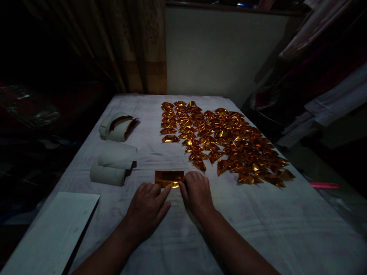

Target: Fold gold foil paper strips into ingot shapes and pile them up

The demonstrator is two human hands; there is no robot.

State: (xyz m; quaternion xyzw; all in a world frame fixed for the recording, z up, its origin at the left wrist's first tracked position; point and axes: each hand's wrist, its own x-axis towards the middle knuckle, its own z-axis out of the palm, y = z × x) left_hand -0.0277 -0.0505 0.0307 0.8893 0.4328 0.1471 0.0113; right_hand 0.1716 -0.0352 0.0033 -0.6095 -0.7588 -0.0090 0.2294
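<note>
A small rectangular sheet of shiny gold foil paper [169,176] lies on the white cloth between my hands, its near edge bright and seemingly folded. My left hand [148,208] rests at the sheet's lower left, index finger stretched along the near edge and thumb apart below it. My right hand [197,193] touches the right end, its fingers curled together over that corner; whether they pinch the foil is hidden. Beyond and to the right, many folded gold foil pieces [222,134] lie in crowded rows.
Curled pale sheets [117,156] and a curled stack with dark inner faces [116,128] lie on the table [160,244] at the left. A flat pale board [54,229] is at the near left. Curtain [143,46] behind; hanging clothes [335,95] at right.
</note>
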